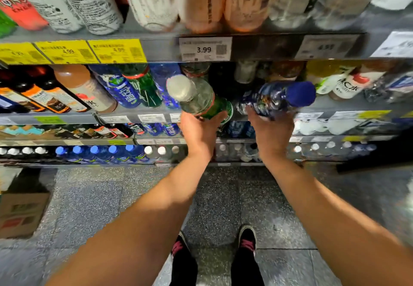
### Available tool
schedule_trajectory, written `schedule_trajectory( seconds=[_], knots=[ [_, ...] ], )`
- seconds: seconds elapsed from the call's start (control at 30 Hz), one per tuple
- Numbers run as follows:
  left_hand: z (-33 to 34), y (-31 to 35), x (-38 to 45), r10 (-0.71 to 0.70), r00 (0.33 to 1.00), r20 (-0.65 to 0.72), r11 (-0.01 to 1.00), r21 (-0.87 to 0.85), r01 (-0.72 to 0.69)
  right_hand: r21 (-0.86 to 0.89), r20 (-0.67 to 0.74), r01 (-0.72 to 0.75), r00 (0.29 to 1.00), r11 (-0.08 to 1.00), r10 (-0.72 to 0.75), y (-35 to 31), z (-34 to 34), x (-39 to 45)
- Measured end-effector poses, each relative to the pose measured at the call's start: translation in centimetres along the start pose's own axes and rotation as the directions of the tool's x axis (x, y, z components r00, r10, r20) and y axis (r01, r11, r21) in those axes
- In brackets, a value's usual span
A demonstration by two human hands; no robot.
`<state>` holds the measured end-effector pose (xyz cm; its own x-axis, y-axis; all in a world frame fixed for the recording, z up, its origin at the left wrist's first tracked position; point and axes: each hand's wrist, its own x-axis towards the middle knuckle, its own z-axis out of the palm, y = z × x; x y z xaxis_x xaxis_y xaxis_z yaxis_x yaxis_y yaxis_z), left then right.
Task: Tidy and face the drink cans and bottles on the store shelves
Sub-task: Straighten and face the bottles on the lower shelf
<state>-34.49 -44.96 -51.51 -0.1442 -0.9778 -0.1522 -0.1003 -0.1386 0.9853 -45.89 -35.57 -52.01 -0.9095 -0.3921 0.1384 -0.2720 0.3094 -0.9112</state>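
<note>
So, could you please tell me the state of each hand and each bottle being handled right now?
left hand: grips the green bottle near its base
right hand: grips the blue bottle's lower end
green bottle: capped, tilted, off the shelf, white cap toward the camera
blue bottle: capped, nearly on its side, blurred
middle shelf: gap behind the two held bottles

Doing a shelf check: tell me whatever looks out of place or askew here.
Two bottles are off the shelf and tilted toward the camera: the left hand grips a green-labelled clear plastic bottle with a white cap, the right hand a dark blue plastic bottle with a blue cap. Behind them is a dark gap in the row.
</note>
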Motion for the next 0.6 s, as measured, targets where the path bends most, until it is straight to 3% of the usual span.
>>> schedule_trajectory(
  seconds=[0.1,0.33,0.43,0.6],
  knots=[
    [2.6,-0.1,0.4,0.056,0.998,0.021,0.998,0.017,-0.056,0.069,0.009,-0.017,1.0,0.997,0.017,1.2,-2.4,-1.0],
    [7.3,-0.2,1.2,0.066,0.997,0.03,0.997,-0.05,-0.065,0.028,0.086,0.105,0.991,0.994,-0.107,2.3,-5.9,-1.4],
    [8.1,0.4,1.4,0.11,0.994,0.01,0.99,0.092,-0.11,0.073,0.146,0.033,0.988,0.997,-0.043,2.5,-6.3,-1.0],
    [9.9,1.6,3.4,0.087,0.977,0.197,0.929,0.338,-0.151,0.135,0.149,-0.058,0.988,0.989,0.038,2.9,-6.7,-0.3]
  ],
)
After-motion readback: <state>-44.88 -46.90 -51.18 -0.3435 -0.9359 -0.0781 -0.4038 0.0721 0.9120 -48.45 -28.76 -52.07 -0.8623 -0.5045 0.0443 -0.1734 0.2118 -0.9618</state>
